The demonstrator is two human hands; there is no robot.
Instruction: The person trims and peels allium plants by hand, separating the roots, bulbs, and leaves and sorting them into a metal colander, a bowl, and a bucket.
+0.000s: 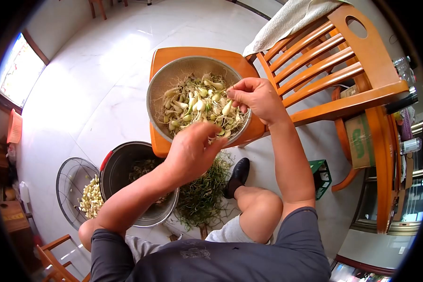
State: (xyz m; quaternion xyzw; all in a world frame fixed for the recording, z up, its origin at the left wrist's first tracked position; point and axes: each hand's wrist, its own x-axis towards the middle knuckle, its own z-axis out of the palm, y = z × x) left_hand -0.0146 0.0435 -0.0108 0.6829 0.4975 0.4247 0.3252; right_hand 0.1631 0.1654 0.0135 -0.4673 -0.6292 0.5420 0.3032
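A mesh colander [157,82] full of small white bulbs with roots and green stems [192,101] rests on a wooden chair seat [167,54]. Over its right rim, my right hand [258,98] is closed in a pinch on the thin end of one spring onion bulb [227,108], which hangs from the fingertips. My left hand [192,148] hovers at the colander's near edge, thumb and fingers apart, with nothing visible between them. Part of the near rim is hidden behind it.
Below left stands a dark metal basin [115,181] with trimmings inside. Beside it a wire basket [63,176] holds cleaned white bulbs [91,197]. Cut green leaves [202,192] lie heaped on the floor by my shoe [239,174]. A wooden armchair [329,108] stands right.
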